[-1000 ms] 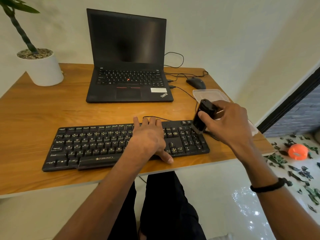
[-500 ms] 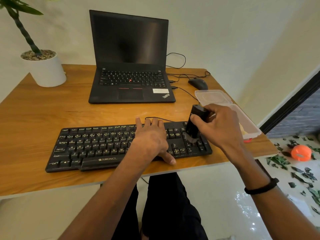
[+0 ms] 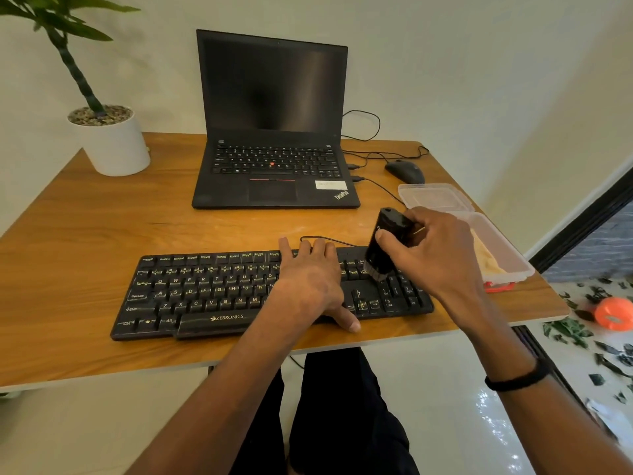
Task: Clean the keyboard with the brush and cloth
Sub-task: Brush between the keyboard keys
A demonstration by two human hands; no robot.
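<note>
A black Zebronics keyboard (image 3: 205, 296) lies along the front of the wooden desk (image 3: 85, 234). My left hand (image 3: 311, 286) rests flat on its right-centre keys, fingers straight, thumb past the front edge. My right hand (image 3: 431, 255) grips a black block-shaped brush (image 3: 387, 245), held tilted. Its grey bristles touch the keys just left of the number pad. A yellowish cloth (image 3: 486, 258) lies inside the clear plastic box (image 3: 513, 269) to the right.
An open black laptop (image 3: 274, 159) stands behind the keyboard, with a black mouse (image 3: 404, 171) and cables to its right. A potted plant in a white pot (image 3: 113, 145) is at the back left. The box's lid (image 3: 435, 197) lies open. An orange ball (image 3: 613, 311) sits on the floor.
My right hand has brought the brush down and leftward from above the keyboard's right end onto the keys. My left hand has stayed flat on the keyboard.
</note>
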